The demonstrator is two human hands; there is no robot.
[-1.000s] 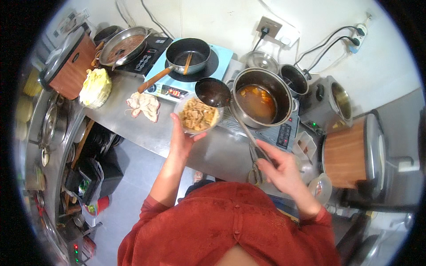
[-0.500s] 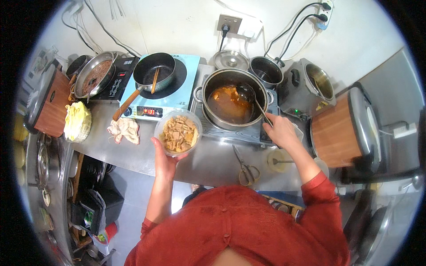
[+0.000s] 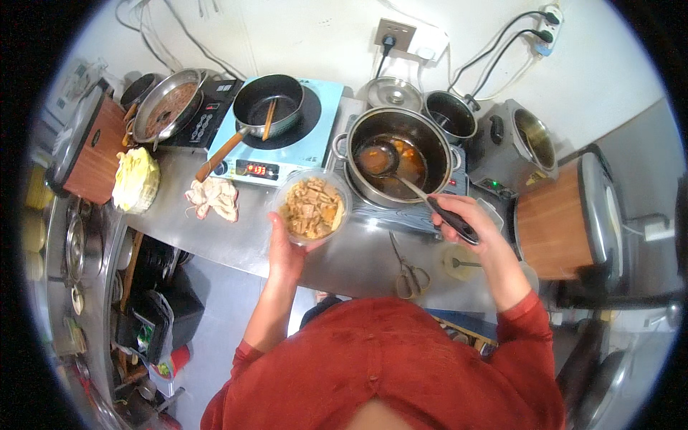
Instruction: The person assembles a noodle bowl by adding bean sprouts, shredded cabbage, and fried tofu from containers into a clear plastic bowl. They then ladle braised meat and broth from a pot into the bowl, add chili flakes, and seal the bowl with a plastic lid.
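Right hand [image 3: 474,221] is gripping a ladle [image 3: 419,192] by its black handle, apparently to stay off the steel pot [image 3: 423,132]; its long axis is slanting up-left, bowl lying inside. Left hand [image 3: 284,251] is cupping a clear tub [image 3: 312,173] of brown chunks [image 3: 312,208] near the pot, presumably for support.

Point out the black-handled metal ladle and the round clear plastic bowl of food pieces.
Black-handled metal ladle [image 3: 456,223], head view: on the black handle.
Round clear plastic bowl [image 3: 348,205], head view: on the right-side rim.
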